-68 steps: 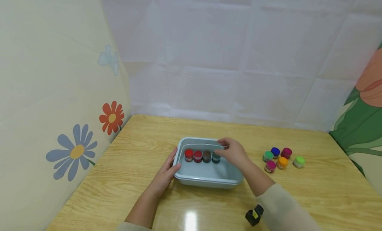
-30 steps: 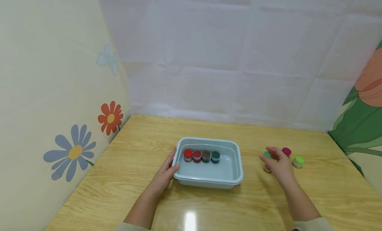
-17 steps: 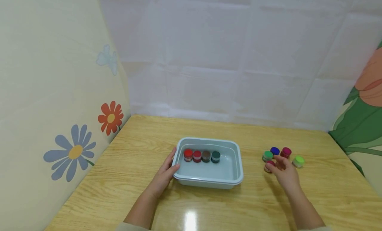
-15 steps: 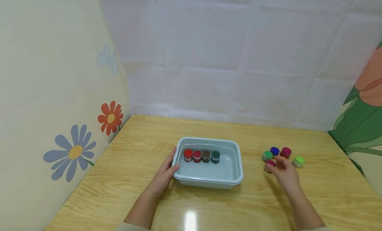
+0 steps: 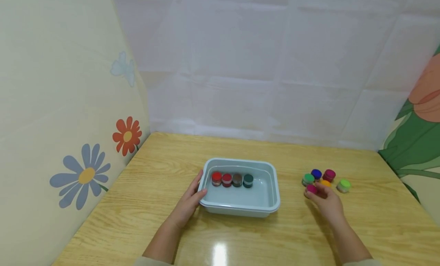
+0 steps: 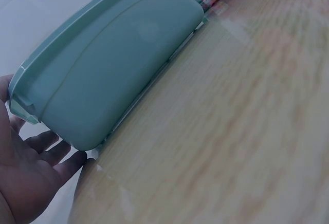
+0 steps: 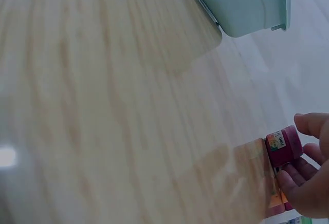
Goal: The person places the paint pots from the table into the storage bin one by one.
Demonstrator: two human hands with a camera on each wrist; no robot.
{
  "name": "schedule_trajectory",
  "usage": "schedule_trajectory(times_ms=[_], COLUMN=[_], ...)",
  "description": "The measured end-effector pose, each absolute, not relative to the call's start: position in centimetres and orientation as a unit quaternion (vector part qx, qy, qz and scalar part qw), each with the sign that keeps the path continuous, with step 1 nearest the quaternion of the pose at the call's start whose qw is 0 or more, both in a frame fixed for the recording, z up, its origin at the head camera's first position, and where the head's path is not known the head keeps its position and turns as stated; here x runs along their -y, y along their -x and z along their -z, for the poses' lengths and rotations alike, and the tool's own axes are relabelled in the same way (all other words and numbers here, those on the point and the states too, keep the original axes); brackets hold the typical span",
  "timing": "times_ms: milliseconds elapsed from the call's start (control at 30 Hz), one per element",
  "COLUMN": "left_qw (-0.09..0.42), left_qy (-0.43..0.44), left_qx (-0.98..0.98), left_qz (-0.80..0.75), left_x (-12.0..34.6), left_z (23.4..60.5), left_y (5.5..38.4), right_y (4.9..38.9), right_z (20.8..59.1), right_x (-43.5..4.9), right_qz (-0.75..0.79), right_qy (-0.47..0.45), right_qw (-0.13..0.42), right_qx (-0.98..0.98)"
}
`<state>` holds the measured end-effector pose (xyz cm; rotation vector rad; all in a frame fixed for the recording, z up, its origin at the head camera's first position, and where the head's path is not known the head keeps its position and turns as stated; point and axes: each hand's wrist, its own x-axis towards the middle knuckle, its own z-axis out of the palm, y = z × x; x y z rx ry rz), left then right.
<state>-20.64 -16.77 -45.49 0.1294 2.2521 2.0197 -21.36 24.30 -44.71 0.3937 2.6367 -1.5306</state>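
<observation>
My left hand (image 5: 187, 199) holds the left end of a pale blue plastic tub (image 5: 240, 210), thumb over the rim and fingers along the outer wall (image 6: 113, 64). Inside, a row of small paint jars runs along the back: red (image 5: 216, 178), crimson (image 5: 227, 180), brown (image 5: 237, 180) and dark green (image 5: 248, 181). To the right, my right hand (image 5: 330, 205) pinches a magenta-lidded paint jar (image 5: 311, 189) between thumb and fingers. The right wrist view shows that jar (image 7: 282, 146) with a label on its side, at the table surface.
Close around the right hand stand more jars: green (image 5: 308, 179), blue (image 5: 316, 174), dark magenta (image 5: 329, 175), orange (image 5: 325, 183) and lime green (image 5: 343, 186). The wooden table (image 5: 165, 155) meets a white cloth backdrop (image 5: 223, 86) behind and a flower-printed sheet (image 5: 79, 105) at left.
My right hand has left the dark green jar in the tub, moved right to the loose jars and closed on the magenta one. The left hand stays at the tub.
</observation>
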Motion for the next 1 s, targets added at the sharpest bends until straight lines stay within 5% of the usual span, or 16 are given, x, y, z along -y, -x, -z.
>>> schedule_trajectory(times_ms=[1000], left_qw=[0.061], left_qy=[-0.043], left_qx=[-0.738], left_qz=[-0.670], left_x=[16.80], left_z=[45.61], left_y=[20.70], right_y=[21.99], right_z=[45.56], right_x=[-24.50], right_qz=[0.499], right_qy=[-0.148], right_qw=[0.033], right_qx=[-0.853])
